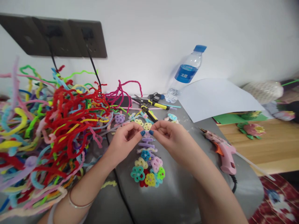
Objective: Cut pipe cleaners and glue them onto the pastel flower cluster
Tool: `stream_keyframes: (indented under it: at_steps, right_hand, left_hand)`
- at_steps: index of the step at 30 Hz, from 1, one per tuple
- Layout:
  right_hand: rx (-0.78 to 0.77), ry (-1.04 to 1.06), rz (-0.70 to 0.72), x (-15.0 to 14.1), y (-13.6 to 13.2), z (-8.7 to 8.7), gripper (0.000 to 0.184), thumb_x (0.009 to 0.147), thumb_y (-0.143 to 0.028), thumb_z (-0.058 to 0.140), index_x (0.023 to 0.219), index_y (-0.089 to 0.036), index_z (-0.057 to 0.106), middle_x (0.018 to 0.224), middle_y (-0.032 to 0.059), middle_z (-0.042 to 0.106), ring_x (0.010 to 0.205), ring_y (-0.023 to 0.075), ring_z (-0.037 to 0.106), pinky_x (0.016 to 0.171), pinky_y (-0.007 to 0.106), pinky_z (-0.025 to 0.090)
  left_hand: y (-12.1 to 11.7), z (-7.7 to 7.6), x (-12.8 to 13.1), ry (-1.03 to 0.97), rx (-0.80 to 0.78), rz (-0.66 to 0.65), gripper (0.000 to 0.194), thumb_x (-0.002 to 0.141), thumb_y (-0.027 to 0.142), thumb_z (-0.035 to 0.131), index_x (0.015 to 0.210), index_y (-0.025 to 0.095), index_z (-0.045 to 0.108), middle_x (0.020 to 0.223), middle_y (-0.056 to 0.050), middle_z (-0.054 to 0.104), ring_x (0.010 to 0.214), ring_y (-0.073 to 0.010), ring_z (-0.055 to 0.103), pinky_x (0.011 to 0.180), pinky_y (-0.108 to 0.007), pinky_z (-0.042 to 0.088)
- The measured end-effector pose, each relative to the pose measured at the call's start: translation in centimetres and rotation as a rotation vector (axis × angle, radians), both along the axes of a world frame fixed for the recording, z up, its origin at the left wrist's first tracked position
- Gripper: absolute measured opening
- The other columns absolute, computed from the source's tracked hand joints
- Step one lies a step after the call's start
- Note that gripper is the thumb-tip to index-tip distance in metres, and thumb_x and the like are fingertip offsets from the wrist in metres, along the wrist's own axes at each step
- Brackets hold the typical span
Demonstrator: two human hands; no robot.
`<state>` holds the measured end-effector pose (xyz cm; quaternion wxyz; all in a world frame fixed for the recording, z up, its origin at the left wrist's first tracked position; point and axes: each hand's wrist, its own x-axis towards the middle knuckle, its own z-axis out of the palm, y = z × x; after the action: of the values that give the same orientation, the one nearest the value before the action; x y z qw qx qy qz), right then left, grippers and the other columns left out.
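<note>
My left hand (123,141) and my right hand (174,138) meet over the middle of the grey table, thumbs and forefingers pinched. A small pale lavender pipe cleaner piece (147,134) shows between the two pairs of fingertips, partly hidden by them. Just beyond the fingertips is a pale yellow pipe cleaner flower (147,126). On the near side, several purple pipe cleaner strips (147,145) lie crosswise. Closer to me sits a round cluster of looped pipe cleaner flowers, including a teal flower (137,173), a yellow flower (150,179) and a pink flower (156,164).
A big tangled heap of pipe cleaners (70,124) covers the left side. Yellow-and-black pliers (149,113) lie behind my hands, near a water bottle (187,73). White paper (217,98) and a pink glue gun (224,154) are at right. A black cable (121,189) crosses the table.
</note>
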<state>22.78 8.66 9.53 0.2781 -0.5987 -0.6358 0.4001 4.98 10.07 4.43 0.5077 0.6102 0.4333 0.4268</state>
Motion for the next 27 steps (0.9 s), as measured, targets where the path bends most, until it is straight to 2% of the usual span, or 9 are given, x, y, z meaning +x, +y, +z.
stream_keyframes:
  at_steps: [13, 27]
  right_hand:
    - [-0.003, -0.008, -0.014, 0.12, -0.43, -0.22, 0.011, 0.089, -0.022, 0.055, 0.079, -0.02, 0.06, 0.054, -0.0099, 0.035, 0.053, 0.0115, 0.032, 0.052, 0.027, 0.025]
    - [0.017, -0.012, -0.017, 0.23, -0.6, -0.09, 0.01, 0.087, -0.022, 0.055, 0.078, -0.021, 0.059, 0.055, -0.0088, 0.039, 0.053, 0.0121, 0.035, 0.054, 0.027, 0.027]
  left_hand:
    - [-0.09, 0.08, 0.01, 0.023, 0.029, -0.019, 0.014, 0.082, 0.032, 0.063, 0.08, 0.018, 0.065, 0.071, 0.001, 0.057, 0.063, -0.0134, 0.048, 0.057, -0.025, 0.037]
    - [-0.09, -0.08, -0.02, 0.044, 0.041, -0.043, 0.016, 0.085, 0.033, 0.062, 0.081, 0.019, 0.065, 0.066, 0.003, 0.05, 0.061, -0.0134, 0.043, 0.056, -0.026, 0.034]
